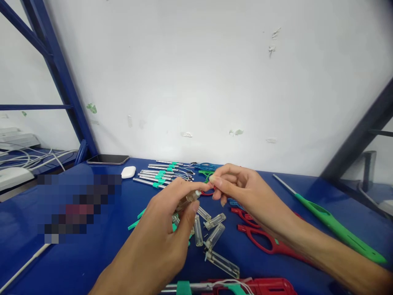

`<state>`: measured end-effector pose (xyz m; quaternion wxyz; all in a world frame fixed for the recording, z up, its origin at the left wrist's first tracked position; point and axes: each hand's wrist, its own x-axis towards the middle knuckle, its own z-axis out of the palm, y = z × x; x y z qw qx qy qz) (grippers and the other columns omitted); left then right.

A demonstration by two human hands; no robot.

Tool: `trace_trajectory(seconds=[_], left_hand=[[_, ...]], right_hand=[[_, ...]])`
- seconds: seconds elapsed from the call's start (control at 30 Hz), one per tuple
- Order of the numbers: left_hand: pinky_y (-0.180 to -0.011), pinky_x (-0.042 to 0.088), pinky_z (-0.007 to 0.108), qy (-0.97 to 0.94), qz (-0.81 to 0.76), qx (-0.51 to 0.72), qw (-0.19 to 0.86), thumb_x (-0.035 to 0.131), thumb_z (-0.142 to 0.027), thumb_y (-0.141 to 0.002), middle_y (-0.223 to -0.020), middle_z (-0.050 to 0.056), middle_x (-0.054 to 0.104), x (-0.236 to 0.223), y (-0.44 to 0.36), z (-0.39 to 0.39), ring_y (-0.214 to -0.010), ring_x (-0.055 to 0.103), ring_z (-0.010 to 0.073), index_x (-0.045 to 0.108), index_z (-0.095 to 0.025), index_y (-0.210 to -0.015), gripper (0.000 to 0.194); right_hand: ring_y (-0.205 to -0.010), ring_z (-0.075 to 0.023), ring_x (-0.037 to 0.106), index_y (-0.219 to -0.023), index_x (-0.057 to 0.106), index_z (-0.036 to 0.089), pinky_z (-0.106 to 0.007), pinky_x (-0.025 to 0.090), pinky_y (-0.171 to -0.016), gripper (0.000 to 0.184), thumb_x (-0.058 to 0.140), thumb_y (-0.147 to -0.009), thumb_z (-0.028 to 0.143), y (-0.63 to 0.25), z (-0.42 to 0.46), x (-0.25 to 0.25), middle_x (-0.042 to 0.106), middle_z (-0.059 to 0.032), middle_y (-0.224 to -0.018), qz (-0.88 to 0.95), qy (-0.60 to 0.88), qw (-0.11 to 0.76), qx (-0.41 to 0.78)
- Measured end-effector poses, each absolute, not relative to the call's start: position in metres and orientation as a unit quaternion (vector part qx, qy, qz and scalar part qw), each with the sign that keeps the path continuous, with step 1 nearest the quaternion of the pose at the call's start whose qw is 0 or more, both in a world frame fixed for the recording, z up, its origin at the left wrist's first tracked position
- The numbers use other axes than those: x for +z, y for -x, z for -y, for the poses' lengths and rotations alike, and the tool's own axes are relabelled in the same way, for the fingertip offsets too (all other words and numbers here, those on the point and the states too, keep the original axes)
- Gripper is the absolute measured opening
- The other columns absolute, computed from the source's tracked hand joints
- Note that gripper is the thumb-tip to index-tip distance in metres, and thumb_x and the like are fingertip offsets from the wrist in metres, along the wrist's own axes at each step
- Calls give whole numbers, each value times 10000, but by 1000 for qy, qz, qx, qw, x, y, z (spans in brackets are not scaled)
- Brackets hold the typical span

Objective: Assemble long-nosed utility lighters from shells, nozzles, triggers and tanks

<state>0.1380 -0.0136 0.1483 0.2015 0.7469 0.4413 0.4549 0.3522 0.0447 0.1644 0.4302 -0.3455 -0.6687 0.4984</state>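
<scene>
A clear lighter fuel tank [190, 197] is held between the thumb and fingers of my left hand [162, 229], its pale valve end pointing right. My right hand [238, 184] is close by, thumb and index finger pinched together near my left index fingertip. What the pinch holds, if anything, is too small to make out. Below the hands lie several loose clear fuel tanks [198, 231] on the blue tabletop [104, 262]. A red lighter casing [260, 238] lies under my right forearm, with more red and blue casings partly hidden behind that hand.
Metal lighter tubes [153, 175] with teal clips and wires lie at the back. A green lighter [334, 225] rests at right; a red casing [267, 286] is at the front edge. A phone [108, 159], a white case [128, 172] and a blurred-out patch are at left.
</scene>
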Motion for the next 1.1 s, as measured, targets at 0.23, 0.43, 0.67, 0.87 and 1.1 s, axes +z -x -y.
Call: trace_trajectory(seconds=[0.23, 0.43, 0.67, 0.87, 1.1], left_hand=[[-760, 609, 307, -718, -433, 500, 216, 722, -359, -1046, -931, -30, 824, 145, -136, 4, -848, 791, 195, 788, -347, -1308, 270], [-801, 629, 329, -703, -466, 484, 233, 708, -421, -1054, -916, -16, 830, 152, -139, 9, -829, 781, 209, 824, -328, -1195, 205], [-666, 537, 301, -708, -473, 473, 227, 562, -565, -1121, -850, -11, 753, 153, -142, 14, -737, 670, 197, 765, -313, -1246, 347], [-533, 356, 269, -682, -490, 478, 258, 532, -562, -1131, -702, -72, 454, 150, -146, 15, -586, 437, 166, 639, -295, -1188, 294], [-825, 550, 309, -723, -452, 478, 212, 550, -531, -1150, -1034, 1, 762, 148, -139, 6, -927, 679, 204, 794, -347, -1162, 306]], right_hand=[[-729, -164, 721, -933, 848, 237, -311, 600, -701, 351, 882, -935, 586, -357, -42, 175, 781, -19, -788, 691, 343, 431, 467], [-716, -147, 714, -1035, 813, 261, -299, 601, -699, 299, 862, -978, 550, -353, -34, 171, 757, 15, -783, 686, 318, 445, 479], [-720, -123, 737, -1037, 702, 257, -258, 589, -690, 356, 928, -933, 512, -354, -35, 168, 750, 49, -767, 667, 299, 441, 521], [-791, -154, 790, -1024, 708, 255, -300, 624, -762, 351, 924, -938, 519, -355, -42, 167, 808, 11, -825, 669, 291, 434, 529], [-878, -161, 797, -1068, 758, 271, -321, 625, -840, 278, 913, -964, 477, -356, -40, 165, 817, 8, -941, 687, 291, 417, 519]])
